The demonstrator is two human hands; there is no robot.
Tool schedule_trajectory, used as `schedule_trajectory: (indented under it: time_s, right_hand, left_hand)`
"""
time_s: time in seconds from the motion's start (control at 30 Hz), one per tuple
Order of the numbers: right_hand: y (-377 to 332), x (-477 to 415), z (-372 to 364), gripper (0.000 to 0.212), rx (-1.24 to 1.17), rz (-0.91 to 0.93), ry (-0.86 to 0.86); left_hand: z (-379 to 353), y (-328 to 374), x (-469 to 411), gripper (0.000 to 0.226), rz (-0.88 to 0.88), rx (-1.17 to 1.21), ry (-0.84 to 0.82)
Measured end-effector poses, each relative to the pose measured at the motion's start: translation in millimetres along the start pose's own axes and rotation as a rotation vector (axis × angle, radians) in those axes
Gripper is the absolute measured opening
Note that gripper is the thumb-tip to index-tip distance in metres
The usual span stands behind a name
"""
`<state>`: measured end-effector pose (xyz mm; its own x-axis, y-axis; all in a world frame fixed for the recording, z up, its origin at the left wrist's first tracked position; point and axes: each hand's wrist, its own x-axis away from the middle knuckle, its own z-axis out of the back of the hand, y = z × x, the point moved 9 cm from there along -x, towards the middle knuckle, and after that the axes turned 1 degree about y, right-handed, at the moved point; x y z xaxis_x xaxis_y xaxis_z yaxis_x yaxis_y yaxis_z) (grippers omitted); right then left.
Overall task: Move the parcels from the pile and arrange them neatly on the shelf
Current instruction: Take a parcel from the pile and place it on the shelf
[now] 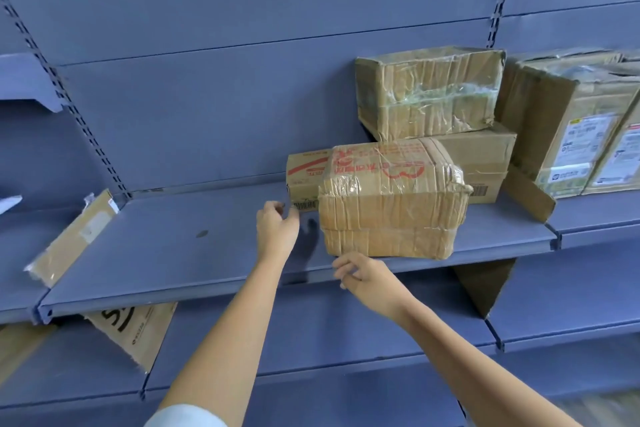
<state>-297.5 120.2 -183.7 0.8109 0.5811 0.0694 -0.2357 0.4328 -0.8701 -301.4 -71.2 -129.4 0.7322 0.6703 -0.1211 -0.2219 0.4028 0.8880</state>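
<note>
A tape-wrapped brown parcel with red print (391, 199) sits at the front of the blue shelf (173, 246). Behind it lies a flat carton with a red stripe and a barcode (304, 180). Further back a taped parcel (429, 94) rests on a plain carton (485, 156). My left hand (277, 227) hovers just left of the front parcel, fingers loosely curled, holding nothing. My right hand (367, 276) is below the parcel's lower front corner at the shelf edge, fingers relaxed, empty.
Tall cartons with white labels (581, 135) stand on the shelf at the right. A flat padded envelope (72, 239) leans at the left bay's divider. A torn printed carton (138, 329) lies on the lower shelf at left. The shelf's left half is bare.
</note>
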Motion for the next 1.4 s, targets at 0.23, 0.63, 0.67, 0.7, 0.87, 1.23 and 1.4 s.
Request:
schedule_trajectory:
  time_s: [0.23,0.63,0.67,0.7,0.87,1.23,1.4]
  right_hand:
    - [-31,-12,-1,0.029,-0.035,0.108,0.0]
    - [-13,-32,1,0.033,-0.246,-0.024,0.058]
    - [-13,-32,2,0.033,-0.251,-0.028,0.066]
    - [-13,-32,2,0.033,-0.248,-0.035,0.074]
    - [-14,-34,1,0.032,-0.238,-0.055,0.052]
    - [-10,-39,14,0.024,-0.212,-0.026,-0.071]
    - [-12,-50,7,0.031,-0.185,0.022,-0.114]
  left_hand:
    - [-41,-16,-62,0.066,0.263,0.025,-0.192]
    - [-115,-21,-121,0.109,0.411,0.531,-0.411]
    - [-120,-30,-130,0.109,0.429,0.54,-0.416]
    - [-118,-34,-131,0.11,0.465,0.546,-0.407]
    - [-107,-39,-137,0.102,0.478,0.586,-0.43]
    - [17,-49,-118,0.051,0.429,0.725,0.013]
    - [79,-62,-94,0.036,0.427,0.804,0.21]
